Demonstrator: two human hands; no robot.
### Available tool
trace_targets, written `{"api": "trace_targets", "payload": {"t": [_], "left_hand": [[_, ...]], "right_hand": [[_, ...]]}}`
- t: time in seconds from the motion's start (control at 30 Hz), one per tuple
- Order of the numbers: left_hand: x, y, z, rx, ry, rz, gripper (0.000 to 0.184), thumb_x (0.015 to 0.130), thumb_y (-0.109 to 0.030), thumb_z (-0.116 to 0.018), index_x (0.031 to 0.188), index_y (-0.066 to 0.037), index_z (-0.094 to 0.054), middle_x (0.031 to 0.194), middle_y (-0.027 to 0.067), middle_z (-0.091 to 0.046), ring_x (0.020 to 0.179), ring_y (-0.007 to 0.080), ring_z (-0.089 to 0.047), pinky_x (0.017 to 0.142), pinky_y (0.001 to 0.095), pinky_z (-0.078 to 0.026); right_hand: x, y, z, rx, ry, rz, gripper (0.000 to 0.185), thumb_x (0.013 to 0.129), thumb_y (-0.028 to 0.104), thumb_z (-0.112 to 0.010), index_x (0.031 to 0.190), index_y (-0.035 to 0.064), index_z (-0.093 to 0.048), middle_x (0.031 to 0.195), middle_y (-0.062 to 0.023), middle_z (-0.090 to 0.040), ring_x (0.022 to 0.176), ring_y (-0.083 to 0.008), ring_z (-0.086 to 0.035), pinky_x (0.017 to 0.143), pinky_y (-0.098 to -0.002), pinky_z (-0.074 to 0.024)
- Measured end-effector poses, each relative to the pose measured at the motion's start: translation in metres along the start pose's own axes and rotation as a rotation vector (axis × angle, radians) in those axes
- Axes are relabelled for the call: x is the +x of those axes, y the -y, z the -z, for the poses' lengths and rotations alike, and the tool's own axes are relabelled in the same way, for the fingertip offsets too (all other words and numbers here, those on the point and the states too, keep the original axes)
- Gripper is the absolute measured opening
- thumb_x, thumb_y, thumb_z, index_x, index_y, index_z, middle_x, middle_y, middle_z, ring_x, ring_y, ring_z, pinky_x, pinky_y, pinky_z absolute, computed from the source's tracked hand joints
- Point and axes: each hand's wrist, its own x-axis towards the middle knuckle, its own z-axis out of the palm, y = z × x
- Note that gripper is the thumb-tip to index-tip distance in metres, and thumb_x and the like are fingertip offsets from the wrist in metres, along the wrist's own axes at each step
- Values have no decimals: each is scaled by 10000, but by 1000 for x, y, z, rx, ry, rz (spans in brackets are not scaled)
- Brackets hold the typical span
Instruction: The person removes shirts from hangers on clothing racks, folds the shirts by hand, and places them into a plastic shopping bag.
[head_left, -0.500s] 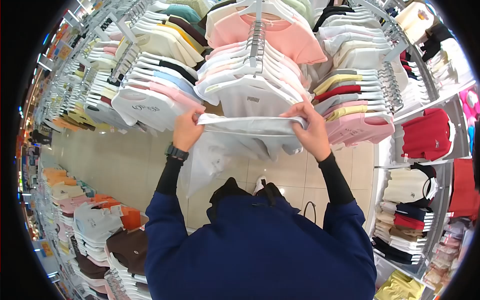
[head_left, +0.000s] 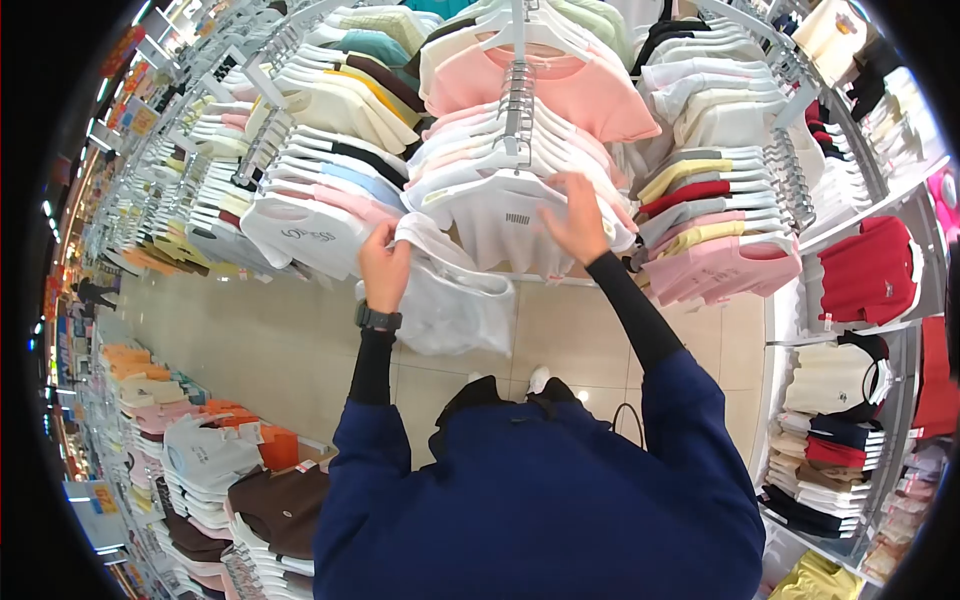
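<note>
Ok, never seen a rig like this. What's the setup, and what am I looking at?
No robot here: a person works bare-handed. Both pictures come from one head-worn camera, looking forward and down; the view is wide and curved, with dark corners.

The left hand, with a dark watch at the wrist, grips a loose white garment that hangs down over the tiled floor. The right hand is open at the front of a white shirt on a hanger; whether it touches is unclear.

Instead of a tabletop, there are racks of hanging clothes, a pink top among them, and shelving with a red top to the right.
</note>
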Motion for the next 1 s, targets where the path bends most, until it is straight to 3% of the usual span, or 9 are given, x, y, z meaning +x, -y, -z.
{"api": "trace_targets", "payload": {"t": [0.17, 0.2, 0.3, 0.4, 0.53, 0.63, 0.73, 0.9, 1.0], "left_hand": [[-4, 37, 0, 226, -29, -25, 173, 795, -157, -651, 796, 13, -621, 574, 79, -532, 548, 98, -478, 523, 311, -397], [-7, 41, 1, 195, -14, -12, 173, 796, -160, -651, 790, 11, -624, 575, 85, -537, 540, 107, -478, 521, 315, -397], [-12, 42, -3, 114, 0, -33, 191, 797, -188, -670, 768, -1, -644, 570, 101, -550, 503, 145, -481, 513, 329, -392], [-10, 47, -5, 217, 68, -3, 225, 791, -233, -696, 768, -17, -640, 587, 104, -573, 510, 214, -530, 522, 343, -410], [-1, 53, -9, 348, 45, 14, 259, 799, -289, -693, 772, -40, -628, 636, 119, -612, 582, 311, -586, 551, 391, -434], [5, 52, -13, 362, 49, 49, 266, 817, -312, -664, 793, -50, -627, 682, 134, -636, 645, 357, -609, 580, 424, -447], [10, 52, -13, 372, 35, 52, 269, 831, -322, -639, 815, -54, -633, 711, 144, -647, 682, 367, -624, 600, 442, -454], [10, 36, -7, 407, 17, -28, 254, 831, -312, -633, 840, -60, -649, 717, 156, -655, 709, 384, -627, 618, 468, -462], [-2, 21, -8, 610, 83, -67, 229, 812, -302, -650, 864, -80, -674, 763, 120, -653, 691, 366, -628, 614, 471, -467]], "right_hand": [[27, -12, -39, 26, 77, -118, 405, 779, 232, -735, 1080, 30, -554, 1029, -160, -646, 978, -332, -615, 843, -399, -476], [26, -12, -43, 60, 134, -168, 401, 792, 245, -733, 1082, 24, -567, 1011, -167, -663, 948, -333, -636, 820, -398, -489], [25, -19, -51, 108, 108, -48, 396, 813, 277, -733, 1083, 11, -619, 949, -176, -687, 871, -331, -667, 760, -396, -508], [22, -8, -36, 124, 93, -169, 396, 819, 300, -737, 1076, 9, -658, 953, -177, -685, 895, -324, -663, 785, -377, -505], [20, 5, 6, 73, -20, -26, 355, 828, 242, -739, 1062, -8, -650, 955, -172, -684, 846, -305, -666, 776, -362, -501], [8, 18, 43, 69, -27, -34, 336, 841, 204, -726, 1056, -40, -642, 921, -155, -683, 819, -220, -645, 771, -309, -482], [-29, 42, 73, 29, 138, -186, 258, 852, 133, -696, 1039, -36, -643, 909, -145, -675, 789, -200, -628, 741, -297, -473], [-58, 93, 54, 136, 159, -163, 254, 823, 120, -717, 1034, -3, -647, 904, -128, -659, 767, -257, -647, 717, -328, -495], [-66, 108, 5, 158, 121, -124, 260, 833, 136, -705, 1044, 2, -634, 868, -128, -620, 760, -299, -624, 694, -352, -487]]}}
